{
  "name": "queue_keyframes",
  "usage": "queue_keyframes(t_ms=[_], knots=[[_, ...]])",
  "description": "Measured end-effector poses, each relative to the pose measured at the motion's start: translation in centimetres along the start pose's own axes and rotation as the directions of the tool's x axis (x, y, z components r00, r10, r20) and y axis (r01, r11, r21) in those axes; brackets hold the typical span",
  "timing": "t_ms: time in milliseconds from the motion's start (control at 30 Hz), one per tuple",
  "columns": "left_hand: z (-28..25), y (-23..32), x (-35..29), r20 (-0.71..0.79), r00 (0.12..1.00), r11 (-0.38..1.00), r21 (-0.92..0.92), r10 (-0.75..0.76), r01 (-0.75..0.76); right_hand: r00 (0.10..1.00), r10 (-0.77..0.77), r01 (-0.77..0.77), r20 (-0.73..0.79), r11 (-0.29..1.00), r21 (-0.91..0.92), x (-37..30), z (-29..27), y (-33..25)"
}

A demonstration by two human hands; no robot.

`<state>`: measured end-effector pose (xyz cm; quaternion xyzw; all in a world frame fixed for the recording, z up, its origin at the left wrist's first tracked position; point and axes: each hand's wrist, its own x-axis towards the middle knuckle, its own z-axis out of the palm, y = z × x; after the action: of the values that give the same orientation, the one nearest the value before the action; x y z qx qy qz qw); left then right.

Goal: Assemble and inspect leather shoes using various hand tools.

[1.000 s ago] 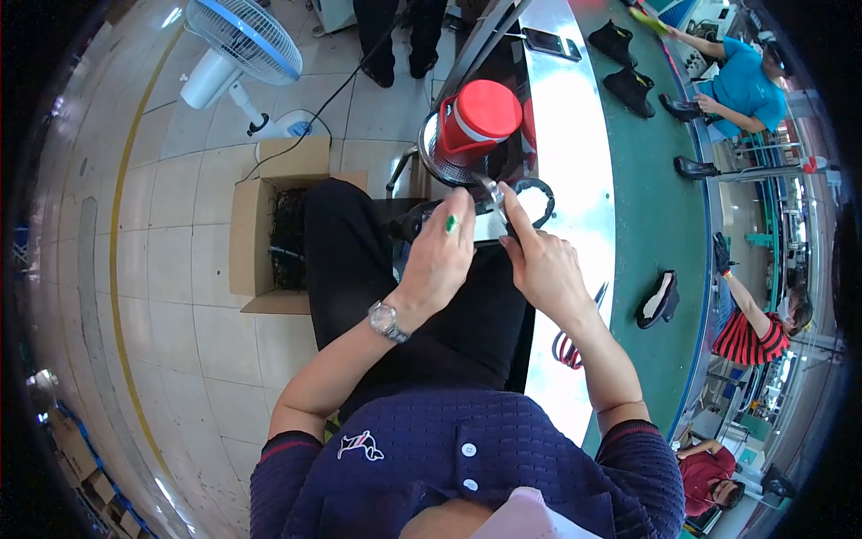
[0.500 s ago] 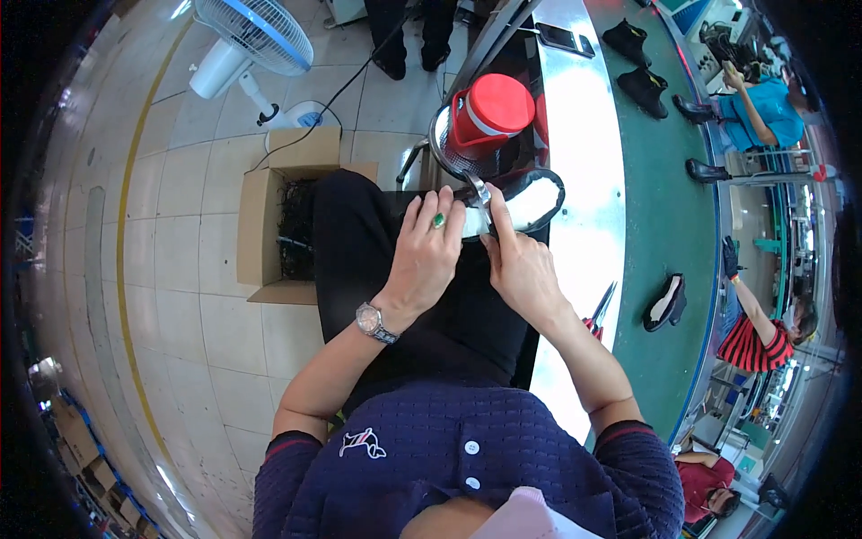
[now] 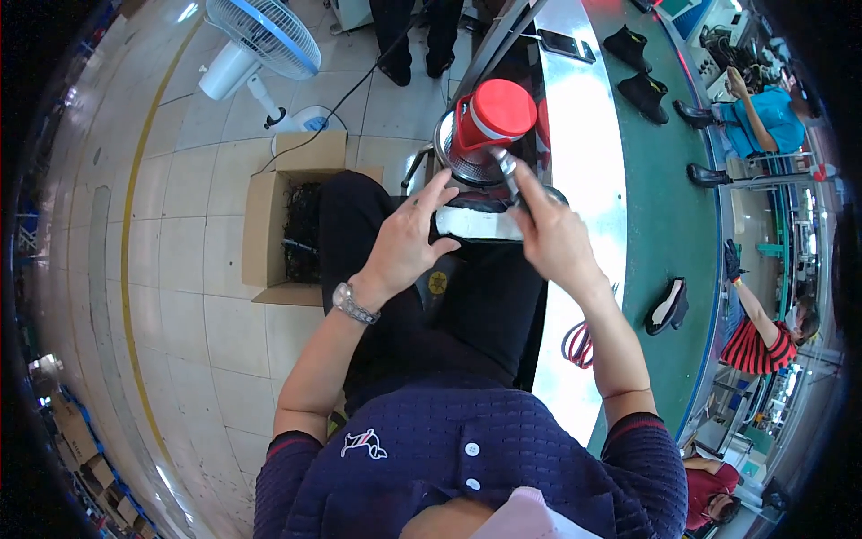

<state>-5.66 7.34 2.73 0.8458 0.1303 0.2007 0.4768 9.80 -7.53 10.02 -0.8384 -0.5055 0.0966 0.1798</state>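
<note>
A black shoe lies across my lap at the table's edge, its long white face turned up. My left hand is beside the shoe's left end, thumb and fingers spread apart, gripping nothing. Over the right part of the shoe, my right hand is closed around a shiny metal hand tool. The tool points up and away toward the red-lidded container; its exact kind is unclear. My right hand hides part of the shoe's right end.
A red-lidded container stands just beyond the shoe. Scissors lie on the metal table, with a phone farther up. Shoes ride the green belt. An open carton and a fan are left; co-workers sit opposite.
My left hand has come off the shoe and moved left, its fingers spreading. My right hand has moved right, lifting the metal tool from the shoe. The shoe has shifted slightly toward me.
</note>
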Motion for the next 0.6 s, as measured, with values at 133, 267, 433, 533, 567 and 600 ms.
queue_keyframes(t_ms=[133, 267, 433, 533, 567, 600], knots=[[0.1, 0.2, -1.5, 0.013, 1.000, 1.000, -0.019, -0.013, 0.013, 0.968, 0.221, -0.202, 0.121, 0.968, -0.151, 0.4, -1.1, 1.5], [0.1, 1.1, -6.0, 0.077, 0.960, 0.930, -0.238, -0.269, 0.280, 0.853, 0.273, -0.361, 0.444, 0.924, 0.127, -2.5, -2.2, -0.5], [-1.4, 0.0, -9.1, -0.034, 0.904, 0.893, -0.174, -0.427, 0.416, 0.834, 0.044, -0.274, 0.549, 0.898, 0.344, -4.3, -1.3, -3.0], [-2.9, -0.4, -8.6, -0.195, 0.894, 0.914, -0.040, -0.403, 0.403, 0.829, -0.126, -0.123, 0.545, 0.909, 0.398, -3.6, -0.8, -4.1], [-3.1, 0.0, -8.4, -0.211, 0.900, 0.919, 0.024, -0.381, 0.394, 0.828, -0.132, -0.120, 0.546, 0.908, 0.401, -3.1, -0.9, -4.8], [-2.7, -0.1, -8.6, -0.232, 0.913, 0.934, 0.044, -0.337, 0.356, 0.775, -0.115, -0.118, 0.621, 0.940, 0.320, -2.7, -1.1, -5.4]])
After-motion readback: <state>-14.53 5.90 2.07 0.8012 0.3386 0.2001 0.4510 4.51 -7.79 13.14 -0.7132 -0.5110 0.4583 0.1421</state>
